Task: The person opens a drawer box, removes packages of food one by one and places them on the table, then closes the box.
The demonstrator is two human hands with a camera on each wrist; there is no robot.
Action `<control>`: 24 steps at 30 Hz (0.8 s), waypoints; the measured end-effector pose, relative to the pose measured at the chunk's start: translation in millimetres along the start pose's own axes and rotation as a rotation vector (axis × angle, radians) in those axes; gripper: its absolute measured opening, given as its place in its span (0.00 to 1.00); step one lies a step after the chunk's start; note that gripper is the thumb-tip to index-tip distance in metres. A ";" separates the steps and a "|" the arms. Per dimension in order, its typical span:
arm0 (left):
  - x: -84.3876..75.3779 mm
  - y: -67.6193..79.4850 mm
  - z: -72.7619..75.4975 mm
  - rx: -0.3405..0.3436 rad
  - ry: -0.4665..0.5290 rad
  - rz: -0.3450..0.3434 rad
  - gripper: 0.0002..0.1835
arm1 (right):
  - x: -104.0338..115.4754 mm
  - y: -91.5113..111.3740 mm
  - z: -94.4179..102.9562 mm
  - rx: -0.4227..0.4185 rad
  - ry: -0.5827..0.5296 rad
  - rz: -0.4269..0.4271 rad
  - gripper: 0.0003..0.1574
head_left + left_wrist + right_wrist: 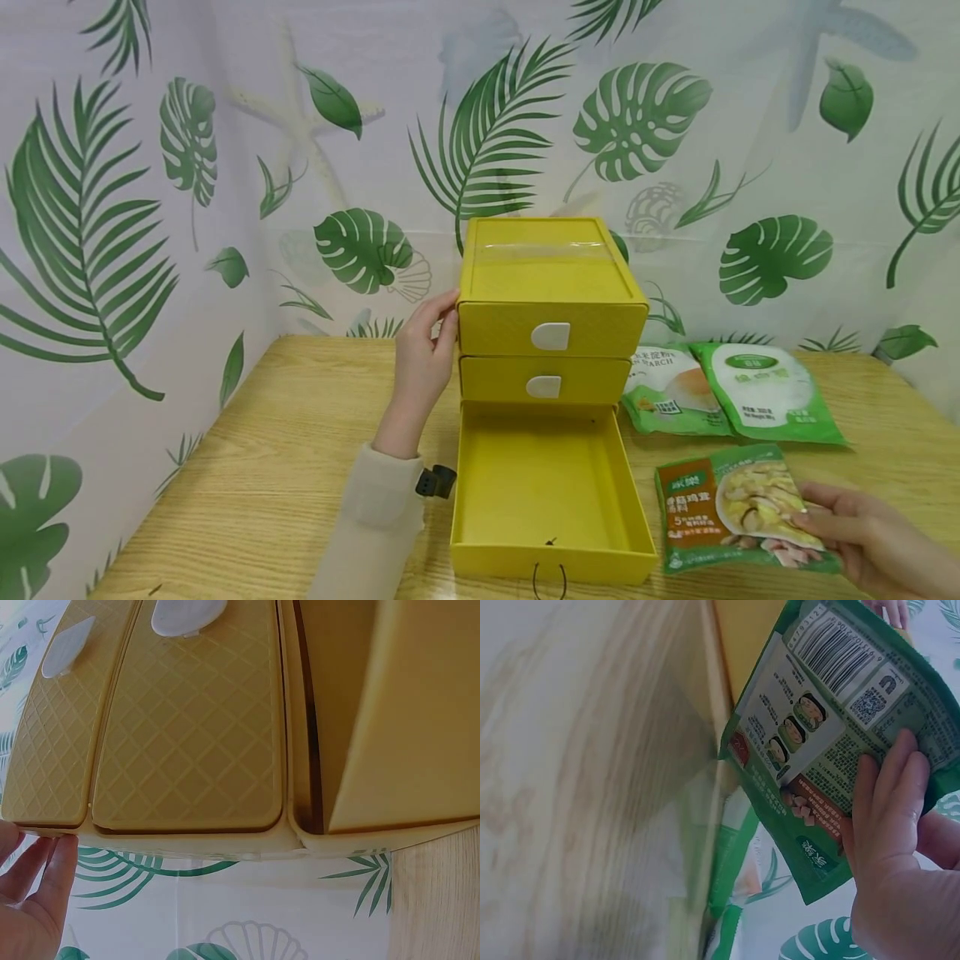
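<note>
A yellow chest of drawers stands on the table, its bottom drawer pulled out and bare inside. The two upper drawers with white tabs are closed. My left hand touches the chest's left side near the top; in the left wrist view its fingertips rest against the side edge. Right of the open drawer, my right hand holds a green and brown soup-mix packet by its right edge, thumb on the front. The right wrist view shows the packet's back with a barcode and the fingers behind it.
Behind the packet, a starch bag and a green-white bag lie on the wooden table. A dark cord loop hangs on the drawer's front. A leaf-patterned cloth stands behind.
</note>
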State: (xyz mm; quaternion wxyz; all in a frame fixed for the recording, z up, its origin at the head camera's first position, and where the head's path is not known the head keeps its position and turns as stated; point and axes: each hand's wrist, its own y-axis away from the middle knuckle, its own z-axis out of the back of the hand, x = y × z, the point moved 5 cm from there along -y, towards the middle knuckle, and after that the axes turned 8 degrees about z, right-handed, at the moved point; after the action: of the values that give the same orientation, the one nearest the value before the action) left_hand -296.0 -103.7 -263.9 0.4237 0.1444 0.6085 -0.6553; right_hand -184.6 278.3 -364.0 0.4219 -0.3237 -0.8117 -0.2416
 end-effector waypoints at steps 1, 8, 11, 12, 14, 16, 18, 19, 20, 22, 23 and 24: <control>-0.3 0.0 -0.1 -0.001 0.005 -0.003 0.13 | -1.2 -1.0 1.4 -0.009 0.020 -0.010 0.31; -0.2 -0.3 -0.3 0.000 0.020 -0.004 0.13 | -8.3 -6.9 12.3 -0.160 0.234 -0.074 0.42; -0.5 0.2 -0.3 0.001 0.013 -0.006 0.13 | -10.1 -8.2 10.2 -0.123 0.235 -0.084 0.39; -0.4 0.4 -0.5 0.002 0.011 -0.004 0.13 | -10.9 -8.3 9.5 -0.110 0.232 -0.083 0.35; -0.5 0.6 -1.0 0.005 0.011 -0.003 0.13 | -12.3 -8.2 7.2 -0.064 0.168 -0.079 0.28; -0.8 0.7 -1.3 0.006 0.010 -0.006 0.13 | -14.1 -8.0 5.2 -0.009 0.089 -0.077 0.22; -0.8 0.5 -1.3 0.007 0.011 -0.007 0.13 | -15.1 -8.7 6.4 -0.008 0.095 -0.080 0.22; -1.0 0.3 -1.2 0.005 0.010 -0.010 0.13 | -15.7 -9.3 7.3 -0.007 0.101 -0.084 0.23; -1.0 0.2 -1.0 0.004 0.009 -0.012 0.13 | -16.3 -9.9 9.5 -0.033 0.140 -0.092 0.25; -1.2 0.0 -0.3 0.001 0.006 -0.016 0.13 | -17.6 -11.3 13.2 -0.063 0.196 -0.103 0.28; -1.0 -0.2 0.0 0.000 0.004 -0.015 0.13 | -18.3 -11.9 15.0 -0.081 0.224 -0.109 0.30; -1.0 -0.2 0.3 -0.001 0.002 -0.015 0.13 | -19.6 -12.5 15.4 -0.069 0.206 -0.109 0.28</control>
State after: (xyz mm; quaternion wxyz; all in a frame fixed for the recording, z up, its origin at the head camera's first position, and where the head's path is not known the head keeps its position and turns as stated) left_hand -295.5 -103.6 -263.1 0.4183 0.1405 0.6103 -0.6578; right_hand -193.4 273.9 -390.1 0.4778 -0.2666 -0.7718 -0.3239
